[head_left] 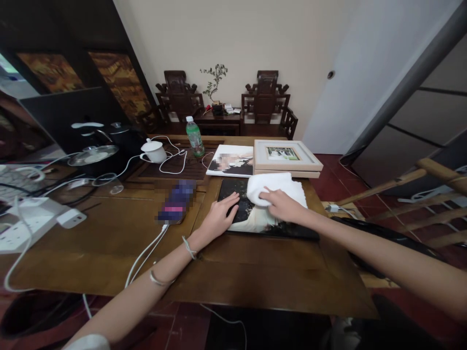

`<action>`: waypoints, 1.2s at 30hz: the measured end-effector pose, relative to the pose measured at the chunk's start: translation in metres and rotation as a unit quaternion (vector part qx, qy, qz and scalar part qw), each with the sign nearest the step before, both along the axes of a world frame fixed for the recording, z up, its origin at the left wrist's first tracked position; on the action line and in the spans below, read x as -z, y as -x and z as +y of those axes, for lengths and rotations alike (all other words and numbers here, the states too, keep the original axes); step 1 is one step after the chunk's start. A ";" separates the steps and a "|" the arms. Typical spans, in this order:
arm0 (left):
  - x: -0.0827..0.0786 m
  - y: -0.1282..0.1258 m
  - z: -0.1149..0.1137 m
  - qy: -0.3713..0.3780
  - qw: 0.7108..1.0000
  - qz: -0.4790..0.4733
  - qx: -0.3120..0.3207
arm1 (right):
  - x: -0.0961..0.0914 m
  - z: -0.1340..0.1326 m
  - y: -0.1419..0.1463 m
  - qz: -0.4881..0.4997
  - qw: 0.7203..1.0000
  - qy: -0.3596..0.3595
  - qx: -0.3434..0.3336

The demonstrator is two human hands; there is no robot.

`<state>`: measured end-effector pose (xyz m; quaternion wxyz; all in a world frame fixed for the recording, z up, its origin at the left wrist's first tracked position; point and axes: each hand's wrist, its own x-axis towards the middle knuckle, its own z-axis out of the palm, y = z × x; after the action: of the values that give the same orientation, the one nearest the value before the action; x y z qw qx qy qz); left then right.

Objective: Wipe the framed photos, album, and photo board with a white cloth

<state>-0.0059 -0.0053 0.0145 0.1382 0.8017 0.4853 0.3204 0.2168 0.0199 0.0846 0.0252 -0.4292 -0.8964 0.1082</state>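
Observation:
A dark photo panel (292, 229) lies flat on the wooden table (255, 277). My left hand (221, 216) rests on its left edge with fingers stretched out flat. My right hand (282, 204) presses down on a white cloth (279, 185) that covers the panel's upper middle, fingers curled over the cloth. Behind the panel are an unframed photo print (231, 160) and two stacked light wooden picture frames (286, 158).
A phone (177, 201) on a white cable lies left of the panel. Further left are a green bottle (195, 137), a white teapot (155, 150), kettles, cables and a white power strip (25, 226). Dark wooden chairs stand at the back wall.

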 end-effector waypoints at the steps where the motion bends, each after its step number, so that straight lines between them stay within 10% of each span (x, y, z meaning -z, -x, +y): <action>1: 0.000 0.000 0.000 0.000 1.000 0.005 0.003 | -0.002 0.007 0.010 0.011 1.000 0.002 0.009; 12: -0.008 0.003 -0.001 -0.007 1.000 0.017 0.023 | -0.013 0.050 0.090 0.073 0.992 0.045 -0.093; 23: -0.001 0.003 0.000 0.005 0.999 0.040 0.010 | 0.001 0.044 -0.044 0.071 0.997 -0.012 -0.014; 28: -0.001 0.003 0.000 0.003 0.999 0.037 0.009 | 0.017 0.000 -0.086 0.032 0.999 -0.037 0.024; 36: 0.000 0.003 0.001 -0.010 0.999 0.034 0.009 | 0.026 -0.121 -0.075 0.046 0.998 0.008 -0.034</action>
<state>-0.0092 -0.0042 0.0141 0.1167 0.8179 0.4788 0.2968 0.2915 -0.1011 0.0584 0.0595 -0.3936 -0.9073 0.1357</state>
